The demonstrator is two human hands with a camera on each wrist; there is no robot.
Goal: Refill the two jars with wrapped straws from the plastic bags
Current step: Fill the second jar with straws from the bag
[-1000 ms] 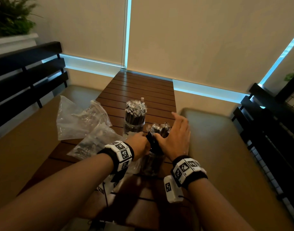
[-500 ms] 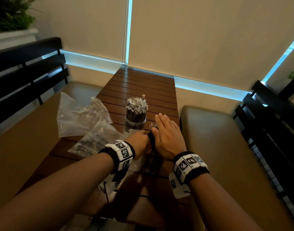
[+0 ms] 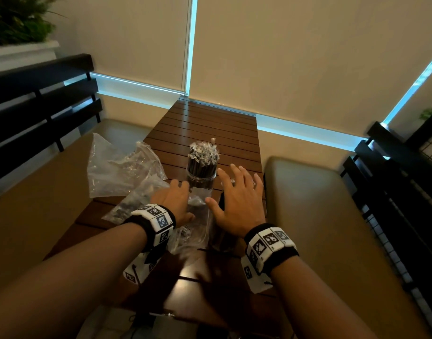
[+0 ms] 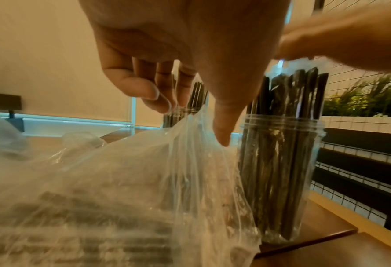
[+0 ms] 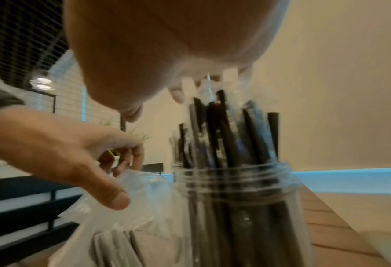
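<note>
A clear far jar (image 3: pixel 201 172) packed with wrapped black straws stands mid-table. The near jar (image 4: pixel 278 171) (image 5: pixel 235 207) holds dark wrapped straws and sits under my right hand (image 3: pixel 237 199). That hand is spread flat, palm down, its fingertips (image 5: pixel 178 94) brushing the straw tops. My left hand (image 3: pixel 172 200) is just left of this jar, over a plastic bag of straws (image 4: pixel 121 198) (image 3: pixel 136 201). The bag's top film runs up between its curled fingers (image 4: pixel 144 86). In the head view my right hand hides most of the near jar.
A crumpled empty plastic bag (image 3: pixel 117 167) lies at the left edge of the slatted wooden table (image 3: pixel 210 123). Cushioned benches (image 3: pixel 320 216) with black slatted backs flank the table. A blind-covered window closes off the far end.
My right hand went from flat on the straw tops to fingers spread. My left hand moved forward out of a tight fist, still at the bag.
</note>
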